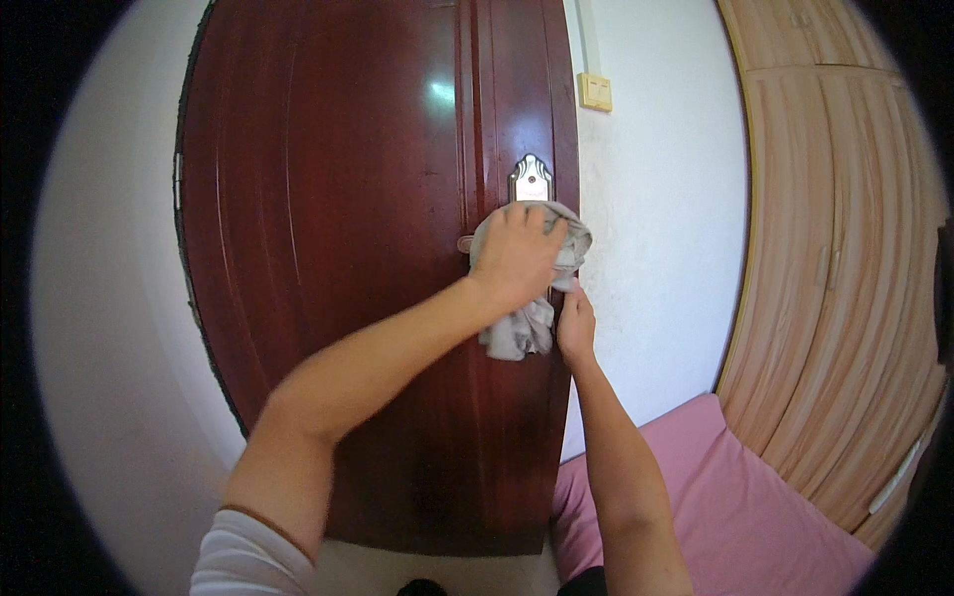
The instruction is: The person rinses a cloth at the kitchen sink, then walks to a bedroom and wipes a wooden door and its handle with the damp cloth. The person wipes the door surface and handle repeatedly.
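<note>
My left hand (516, 253) presses a crumpled grey cloth (513, 335) over the handle area of a dark red wooden door (373, 186). Above the cloth shows the top of a silver metal lock plate (531, 182), and to its left pokes out the tip of the door handle (465, 243). At the door's right edge is my right hand (577, 324), its thumb up beside the lower part of the cloth; its fingers are partly hidden behind the door edge. Most of the handle and the lower plate are covered.
A yellowed wall switch (595, 92) is on the white wall (663, 223) right of the door. Pink fabric (715, 492) covers a low surface at the lower right, by a wood-grain wardrobe (797, 186). A door hinge (178, 181) is at the left edge.
</note>
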`<move>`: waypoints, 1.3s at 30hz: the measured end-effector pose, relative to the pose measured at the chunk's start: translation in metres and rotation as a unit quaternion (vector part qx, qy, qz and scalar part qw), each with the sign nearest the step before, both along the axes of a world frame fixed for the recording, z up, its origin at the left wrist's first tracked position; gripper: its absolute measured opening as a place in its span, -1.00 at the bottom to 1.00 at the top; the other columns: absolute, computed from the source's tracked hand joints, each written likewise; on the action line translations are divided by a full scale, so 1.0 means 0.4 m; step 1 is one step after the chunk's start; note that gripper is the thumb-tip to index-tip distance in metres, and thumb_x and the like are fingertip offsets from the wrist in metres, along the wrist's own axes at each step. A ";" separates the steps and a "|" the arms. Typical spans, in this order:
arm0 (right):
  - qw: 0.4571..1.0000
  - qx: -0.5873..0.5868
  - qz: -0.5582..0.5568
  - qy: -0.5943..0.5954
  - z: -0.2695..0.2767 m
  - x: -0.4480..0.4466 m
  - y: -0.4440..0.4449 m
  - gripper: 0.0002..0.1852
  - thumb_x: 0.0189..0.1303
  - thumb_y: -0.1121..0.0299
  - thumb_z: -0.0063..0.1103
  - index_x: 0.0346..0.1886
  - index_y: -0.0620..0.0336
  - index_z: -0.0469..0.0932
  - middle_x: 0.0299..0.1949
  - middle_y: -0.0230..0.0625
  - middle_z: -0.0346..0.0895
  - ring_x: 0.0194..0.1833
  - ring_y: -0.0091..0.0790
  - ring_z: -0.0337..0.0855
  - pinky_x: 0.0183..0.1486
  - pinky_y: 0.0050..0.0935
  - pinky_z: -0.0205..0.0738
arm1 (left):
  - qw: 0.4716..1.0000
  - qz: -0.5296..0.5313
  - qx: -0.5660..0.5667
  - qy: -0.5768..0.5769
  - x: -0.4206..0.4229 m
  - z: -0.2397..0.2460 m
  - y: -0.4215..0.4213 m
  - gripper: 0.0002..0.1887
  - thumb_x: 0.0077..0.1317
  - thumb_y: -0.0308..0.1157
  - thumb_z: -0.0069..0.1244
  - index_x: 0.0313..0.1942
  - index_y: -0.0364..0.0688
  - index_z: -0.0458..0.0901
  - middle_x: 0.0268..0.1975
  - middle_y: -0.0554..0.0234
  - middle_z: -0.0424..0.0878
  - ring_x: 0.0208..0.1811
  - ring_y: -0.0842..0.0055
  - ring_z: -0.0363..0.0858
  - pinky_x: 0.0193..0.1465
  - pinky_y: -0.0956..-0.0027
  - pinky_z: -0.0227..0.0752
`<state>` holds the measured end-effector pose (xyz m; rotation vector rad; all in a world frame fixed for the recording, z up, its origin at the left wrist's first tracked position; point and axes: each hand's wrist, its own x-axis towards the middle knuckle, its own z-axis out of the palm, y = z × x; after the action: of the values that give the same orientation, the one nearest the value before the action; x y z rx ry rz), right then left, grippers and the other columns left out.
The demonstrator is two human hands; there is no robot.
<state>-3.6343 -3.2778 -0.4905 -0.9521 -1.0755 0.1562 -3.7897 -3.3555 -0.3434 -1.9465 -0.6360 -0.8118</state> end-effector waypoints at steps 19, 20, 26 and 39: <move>0.999 -0.023 -0.042 -0.018 0.018 -0.035 -0.099 -0.33 0.58 -0.17 -0.20 -0.08 0.38 0.59 -0.17 0.29 0.65 -0.08 0.28 0.66 0.03 0.00 0.49 | 0.967 -0.194 0.042 -0.161 -0.083 0.102 0.018 -0.56 0.29 -0.31 0.12 0.15 -0.30 0.59 0.22 -0.19 0.60 0.34 -0.05 0.48 0.37 0.00 0.35; 0.999 -0.026 -0.041 -0.016 0.016 -0.034 -0.094 -0.34 0.58 -0.16 -0.19 -0.08 0.38 0.59 -0.17 0.29 0.65 -0.08 0.29 0.66 0.04 0.01 0.49 | 0.989 -0.134 0.025 -0.065 -0.041 0.091 0.041 -0.46 0.23 -0.31 0.16 0.21 -0.31 0.57 0.33 -0.17 0.52 0.46 -0.02 0.38 0.48 0.02 0.24; 0.998 -0.017 -0.053 -0.022 0.009 -0.030 -0.072 -0.47 0.53 -0.03 -0.04 0.03 0.34 0.60 -0.04 0.25 0.67 0.04 0.24 0.67 0.11 -0.04 0.49 | 0.984 -0.132 0.098 0.069 -0.006 -0.092 0.126 -0.47 0.27 -0.40 0.07 0.28 -0.28 0.55 0.38 -0.10 0.50 0.54 0.02 0.28 0.59 -0.11 0.05; 0.999 -0.043 -0.016 -0.006 -0.019 -0.013 -0.039 -0.56 0.53 0.25 -0.18 0.23 0.34 0.54 0.08 0.26 0.64 0.14 0.26 0.64 0.19 -0.03 0.47 | 0.991 -0.090 0.086 -0.053 0.059 -0.213 0.081 -0.44 0.29 -0.38 -0.03 0.28 -0.44 0.47 0.30 -0.15 0.49 0.34 0.03 0.39 0.40 0.02 0.25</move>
<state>-3.6396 -3.2933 -0.4983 -1.0486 -1.0699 0.1712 -3.7662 -3.3233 -0.4286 -1.8299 -0.4398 -1.0534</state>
